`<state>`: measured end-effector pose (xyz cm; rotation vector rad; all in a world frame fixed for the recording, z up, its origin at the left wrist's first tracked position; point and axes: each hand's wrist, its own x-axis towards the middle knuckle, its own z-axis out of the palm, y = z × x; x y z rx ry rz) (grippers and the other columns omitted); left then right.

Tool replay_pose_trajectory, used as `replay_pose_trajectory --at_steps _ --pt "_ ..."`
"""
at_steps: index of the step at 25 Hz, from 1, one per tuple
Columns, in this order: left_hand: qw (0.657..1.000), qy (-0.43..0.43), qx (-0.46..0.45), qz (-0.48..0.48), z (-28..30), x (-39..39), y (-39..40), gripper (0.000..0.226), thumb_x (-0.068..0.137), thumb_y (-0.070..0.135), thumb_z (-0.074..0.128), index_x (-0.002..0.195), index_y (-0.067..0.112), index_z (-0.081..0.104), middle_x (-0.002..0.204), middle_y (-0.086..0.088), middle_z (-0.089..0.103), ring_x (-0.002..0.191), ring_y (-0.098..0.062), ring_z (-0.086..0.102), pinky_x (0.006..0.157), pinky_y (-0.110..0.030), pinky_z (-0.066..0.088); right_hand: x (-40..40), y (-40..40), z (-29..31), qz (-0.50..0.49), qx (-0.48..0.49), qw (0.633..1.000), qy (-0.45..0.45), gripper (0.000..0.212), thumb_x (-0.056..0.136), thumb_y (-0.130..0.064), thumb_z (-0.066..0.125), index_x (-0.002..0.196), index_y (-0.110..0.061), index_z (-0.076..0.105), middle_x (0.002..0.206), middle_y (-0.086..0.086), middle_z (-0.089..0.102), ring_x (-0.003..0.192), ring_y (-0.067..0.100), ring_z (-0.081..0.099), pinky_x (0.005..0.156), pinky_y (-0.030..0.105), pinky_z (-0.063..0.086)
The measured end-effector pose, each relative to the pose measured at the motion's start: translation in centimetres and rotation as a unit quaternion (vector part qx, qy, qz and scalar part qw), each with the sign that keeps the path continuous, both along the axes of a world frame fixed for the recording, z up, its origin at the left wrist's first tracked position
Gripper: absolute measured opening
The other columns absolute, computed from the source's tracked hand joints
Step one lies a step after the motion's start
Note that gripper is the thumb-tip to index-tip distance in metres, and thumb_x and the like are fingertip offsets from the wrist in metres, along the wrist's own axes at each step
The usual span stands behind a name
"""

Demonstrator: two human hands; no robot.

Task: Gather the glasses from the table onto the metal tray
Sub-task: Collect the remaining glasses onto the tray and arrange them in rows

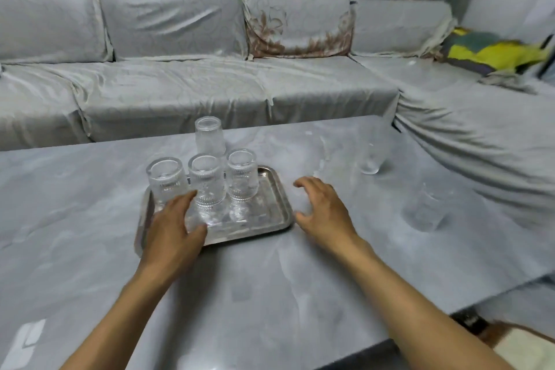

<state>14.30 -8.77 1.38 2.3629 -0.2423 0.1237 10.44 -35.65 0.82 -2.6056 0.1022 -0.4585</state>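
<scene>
The left hand, open and holding nothing, hides the near-left corner of the metal tray, which carries four upturned glasses. The right hand hovers spread and empty. Two blurred glasses stand on the table.

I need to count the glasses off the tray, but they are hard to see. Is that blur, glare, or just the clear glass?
Head view: mostly motion blur on the right, smearing the tall glass and the short glass into the grey table; the glasses on the metal tray are sharper; a window reflection sits at lower left; wide-angle bending curves the sofa.
</scene>
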Motion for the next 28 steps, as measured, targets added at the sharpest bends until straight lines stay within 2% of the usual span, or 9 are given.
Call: replay_pose_trajectory --at_steps 2,6,9,11,15,19,21,25,28 --pt "0.999 0.009 0.004 -0.041 0.3 -1.5 -1.6 0.067 0.079 0.017 0.071 0.141 0.021 0.044 0.145 -0.008 0.048 0.133 -0.027 0.043 0.107 -0.041 0.035 -2.8 -2.2 1.3 -0.043 0.042 0.996 -0.062 0.071 0.075 -0.015 0.067 0.140 -0.021 0.038 0.152 0.004 0.034 0.135 0.024 0.033 0.106 0.032 0.031" --pt "0.997 0.023 -0.056 -0.053 1.2 -1.9 -2.7 0.065 0.080 0.022 0.074 0.138 0.028 0.047 0.143 -0.002 0.051 0.129 -0.024 0.047 0.105 -0.043 0.038 -6.6 -9.2 3.1 -0.259 0.004 0.949 -0.182 0.091 0.070 -0.016 0.070 0.147 -0.024 0.023 0.159 0.008 0.016 0.141 0.031 0.024 0.107 0.046 0.030" --pt "0.997 0.038 -0.059 -0.032 0.6 -1.9 -2.5 0.059 0.080 0.019 0.074 0.134 0.027 0.052 0.138 -0.002 0.056 0.124 -0.025 0.052 0.098 -0.041 0.041 -8.9 -14.5 1.2 -0.337 -0.026 0.941 -0.025 0.090 0.076 -0.028 0.071 0.148 -0.026 0.018 0.161 0.004 0.003 0.143 0.036 0.015 0.108 0.052 0.027" --pt "0.997 0.057 -0.057 -0.003 0.0 -1.7 -2.2 0.055 0.080 0.018 0.074 0.131 0.024 0.055 0.134 -0.004 0.059 0.121 -0.026 0.054 0.096 -0.042 0.043 -9.1 -16.4 -0.6 -0.306 0.045 0.950 0.035 0.085 0.077 -0.031 0.072 0.146 -0.025 0.023 0.161 0.003 0.000 0.137 0.038 0.027 0.105 0.047 0.034" --pt "0.993 0.073 -0.090 0.033 0.2 -1.4 -1.3 0.049 0.080 0.015 0.073 0.127 0.016 0.058 0.128 -0.007 0.062 0.116 -0.026 0.055 0.098 -0.045 0.045 -7.6 -17.1 -2.3 -0.362 0.226 0.901 -0.082 0.089 0.073 -0.019 0.078 0.145 -0.024 0.026 0.156 0.013 0.019 0.120 0.031 0.050 0.092 0.036 0.042" --pt "0.993 0.061 -0.087 0.046 0.8 -1.3 -0.8 0.048 0.079 0.015 0.074 0.125 0.015 0.060 0.125 -0.005 0.064 0.111 -0.025 0.058 0.094 -0.044 0.048 -7.2 -18.1 -3.6 -0.408 0.274 0.869 -0.048 0.078 0.063 -0.029 0.085 0.128 -0.018 0.042 0.124 0.014 0.062 0.105 0.035 0.060 0.081 0.037 0.046" --pt "0.994 0.059 -0.084 0.049 1.1 -0.7 -0.7 0.048 0.078 0.013 0.073 0.124 0.015 0.061 0.123 -0.005 0.065 0.110 -0.024 0.059 0.092 -0.043 0.049 -6.6 -17.8 -3.6 -0.427 0.266 0.862 -0.053 0.074 0.056 -0.033 0.086 0.116 -0.019 0.045 0.115 0.013 0.065 0.096 0.035 0.062 0.074 0.036 0.045" --pt "0.987 0.063 -0.116 0.093 0.7 -0.8 1.5 0.046 0.077 0.016 0.071 0.122 0.020 0.061 0.121 -0.003 0.066 0.103 -0.018 0.058 0.087 -0.034 0.047 -3.5 -14.9 -3.4 -0.416 0.250 0.874 -0.015 0.080 0.059 -0.035 0.082 0.123 -0.023 0.036 0.127 0.012 0.059 0.108 0.037 0.058 0.089 0.046 0.043" --pt "0.989 0.058 -0.100 0.096 0.5 -0.2 2.3 0.048 0.076 0.020 0.069 0.123 0.022 0.060 0.123 0.000 0.065 0.106 -0.018 0.059 0.088 -0.032 0.047 -2.7 -13.5 -3.2 -0.438 0.244 0.865 -0.001 0.078 0.055 -0.040 0.084 0.114 -0.019 0.037 0.119 0.019 0.062 0.103 0.041 0.060 0.091 0.051 0.045"
